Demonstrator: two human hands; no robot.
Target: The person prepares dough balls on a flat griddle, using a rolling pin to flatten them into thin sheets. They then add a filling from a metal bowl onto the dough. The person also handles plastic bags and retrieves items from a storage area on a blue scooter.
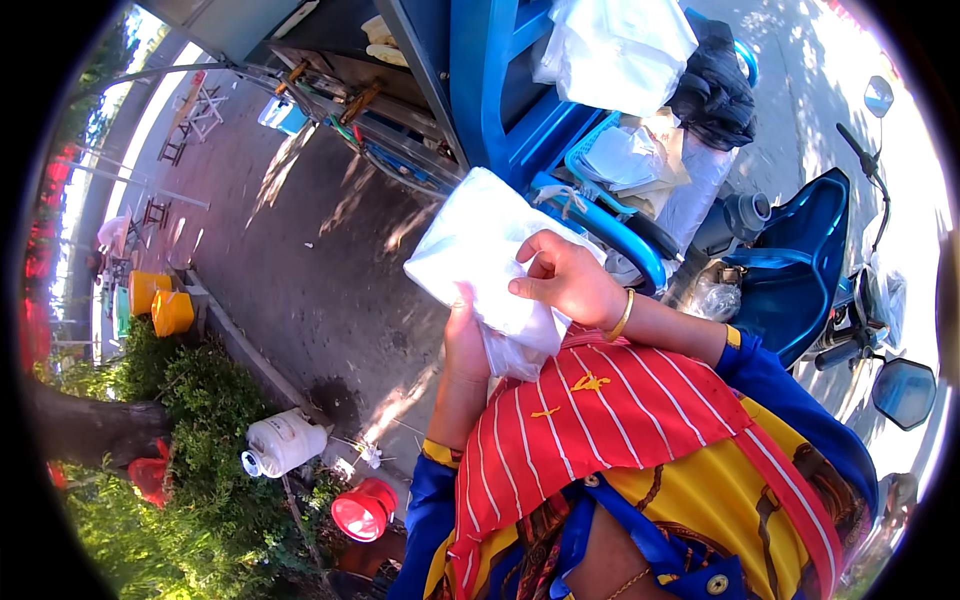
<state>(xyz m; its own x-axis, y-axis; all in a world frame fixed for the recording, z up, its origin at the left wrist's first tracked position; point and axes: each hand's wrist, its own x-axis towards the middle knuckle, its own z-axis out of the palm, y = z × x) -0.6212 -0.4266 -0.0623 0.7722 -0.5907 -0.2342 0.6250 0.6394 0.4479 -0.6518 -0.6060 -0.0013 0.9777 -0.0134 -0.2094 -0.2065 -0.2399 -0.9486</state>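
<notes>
My left hand (466, 341) grips a stack of thin white plastic bags or sheets (480, 240), its thumb lying on top near the lower left edge. A crumpled, clear lower end of the stack (517, 352) hangs over a red-and-white striped apron (555, 420). Over the right side of the stack is my right hand (574, 281), wearing a gold bracelet. Its index finger and thumb are bent and apart, close to the white surface. Whether the curled fingers behind them touch it, I cannot tell.
Beyond my hands stands a blue metal cart frame (480, 82), bearing white plastic bags (619, 52) and a blue basket (592, 142) of papers. A vehicle with a dark blue seat (787, 262) is at right. A white jug (285, 442) and red bucket (364, 510) sit at left.
</notes>
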